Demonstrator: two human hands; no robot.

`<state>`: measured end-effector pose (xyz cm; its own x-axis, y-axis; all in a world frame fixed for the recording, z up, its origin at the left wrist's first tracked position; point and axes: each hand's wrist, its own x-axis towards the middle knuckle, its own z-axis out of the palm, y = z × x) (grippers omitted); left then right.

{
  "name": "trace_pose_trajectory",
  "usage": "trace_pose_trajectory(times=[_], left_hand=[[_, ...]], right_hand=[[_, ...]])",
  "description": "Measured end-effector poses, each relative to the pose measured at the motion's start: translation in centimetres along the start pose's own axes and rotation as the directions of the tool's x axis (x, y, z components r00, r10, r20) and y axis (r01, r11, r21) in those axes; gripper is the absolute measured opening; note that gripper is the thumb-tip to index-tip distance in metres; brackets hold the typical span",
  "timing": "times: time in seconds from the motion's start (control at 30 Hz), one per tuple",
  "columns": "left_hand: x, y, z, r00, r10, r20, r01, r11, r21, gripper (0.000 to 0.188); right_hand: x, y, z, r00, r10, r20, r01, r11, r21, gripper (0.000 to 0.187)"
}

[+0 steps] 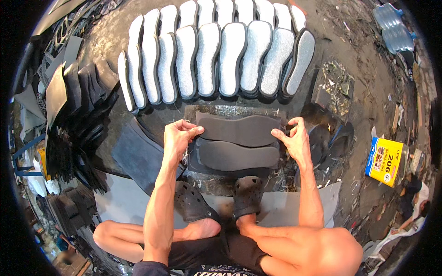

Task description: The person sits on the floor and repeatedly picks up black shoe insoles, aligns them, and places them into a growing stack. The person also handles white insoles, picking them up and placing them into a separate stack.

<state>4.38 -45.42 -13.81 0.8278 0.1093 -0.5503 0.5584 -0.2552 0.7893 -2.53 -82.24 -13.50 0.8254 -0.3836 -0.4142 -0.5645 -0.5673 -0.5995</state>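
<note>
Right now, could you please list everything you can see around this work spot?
Dark foam sole piece: one, charcoal, held at both ends above a second dark piece.
Silver-topped insoles: about twenty, black-edged, two overlapping rows beyond the hands.
Black cut-outs: a heap, far left.
Grey sheet: one, under the left forearm.
Yellow can: one, right.
Plastic bottles: two, clear bluish, top right.
Clogs: two, black, on the feet.
Left hand, right hand: pinching the sole piece.
</note>
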Motion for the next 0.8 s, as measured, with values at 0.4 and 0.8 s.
trace_pose_trajectory(times=[0.4,0.8], left_hand=[[-8.5,3.4,0.8,0.993,0.117,0.021,-0.075,0.748,-0.660,0.040],[-20.9,10.0,-22.4,0.282,0.641,-0.714,-0.597,0.699,0.392,0.024]], right_hand=[[-2.1,4.7,0.8,0.979,0.038,0.201,-0.184,0.594,0.783,0.083],[-5.7,-6.9,3.0,0.881,-0.401,0.252,0.164,0.758,0.631,0.028]])
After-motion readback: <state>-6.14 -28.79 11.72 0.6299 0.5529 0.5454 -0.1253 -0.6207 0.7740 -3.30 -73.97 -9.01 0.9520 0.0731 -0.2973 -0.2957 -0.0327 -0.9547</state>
